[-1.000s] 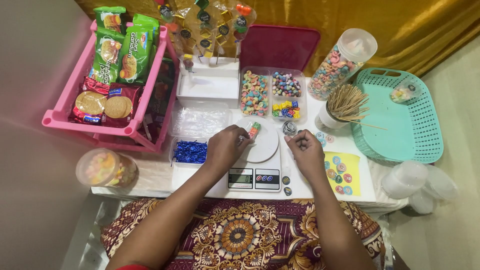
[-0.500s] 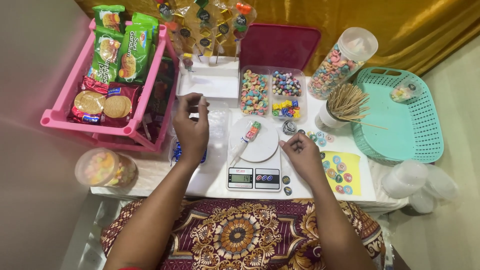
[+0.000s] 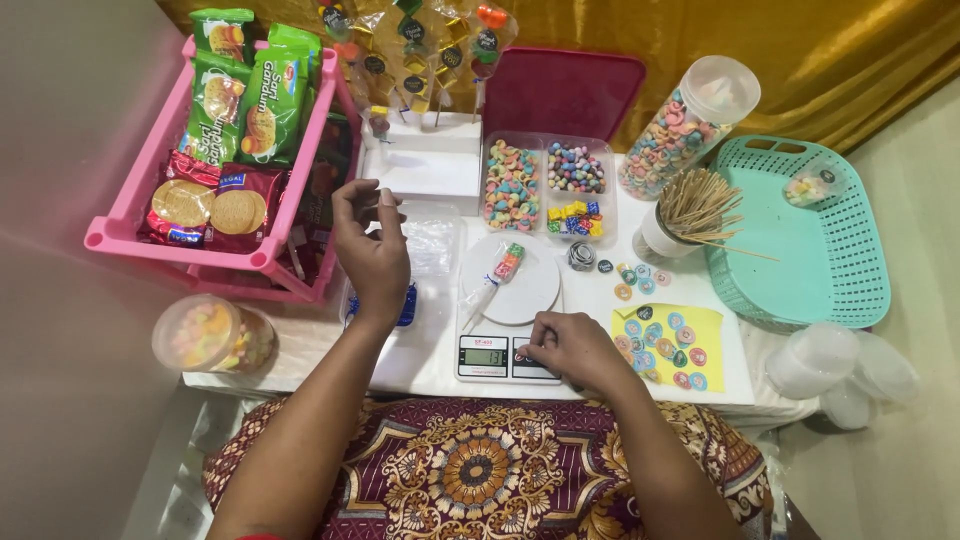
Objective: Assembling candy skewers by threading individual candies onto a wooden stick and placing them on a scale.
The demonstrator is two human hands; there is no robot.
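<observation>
- The worktop (image 3: 420,360) is carrying a kitchen scale (image 3: 505,320), whose round plate is bearing a candy-filled bag (image 3: 497,277) lying slantwise, filled end up-right.
- The right hand (image 3: 570,350) is lying nearer, just below it, fingertips pressing the scale's front panel, its grip holding nothing.
- The left hand (image 3: 372,250) is hovering left of the plate, its grip loosely curled and empty.

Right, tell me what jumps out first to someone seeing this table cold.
The pink basket of green and red biscuit packs fills the far left, and a teal tray lies at the right. At the centre, a small filled candy bag lies on the white kitchen scale; the right hand touches the scale's front panel, while the left hand is raised over clear plastic bags beside it.
</observation>
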